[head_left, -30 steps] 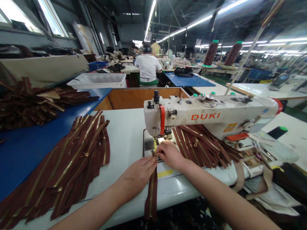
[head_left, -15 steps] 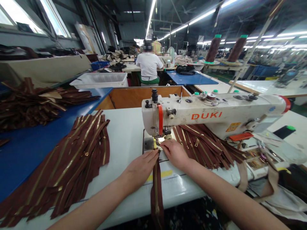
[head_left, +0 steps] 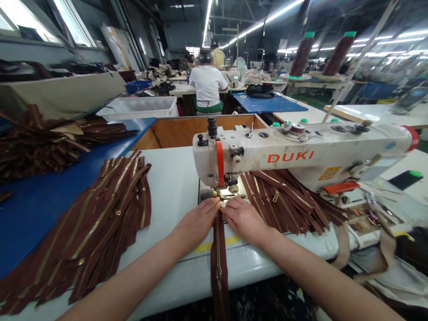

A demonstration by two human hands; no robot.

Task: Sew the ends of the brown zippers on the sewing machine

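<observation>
A brown zipper (head_left: pixel 219 258) with gold teeth runs down from the sewing machine (head_left: pixel 254 154) and hangs over the table's front edge. Its upper end is pinched by my left hand (head_left: pixel 200 221) on one side and my right hand (head_left: pixel 243 218) on the other, just in front of the needle area. Both hands have closed fingertips nearly meeting; the gripped end is mostly hidden beneath them. To the left lies a spread pile of brown zippers (head_left: pixel 96 218). Behind my right hand, under the machine arm, more brown zippers (head_left: pixel 287 200) fan out.
A blue table (head_left: pixel 36 218) at the left carries a heap of brown zippers (head_left: pixel 50 140). Small tools fill a tray (head_left: pixel 371 218) at the right. Two brown thread cones (head_left: pixel 302 55) stand behind the machine. A person in a white shirt (head_left: pixel 207 84) sits ahead.
My fingers have drawn slightly back from the needle area, and the right hand has turned flatter. The zipper has slid a little toward me; its slider now shows lower down. The camera view has shifted slightly.
</observation>
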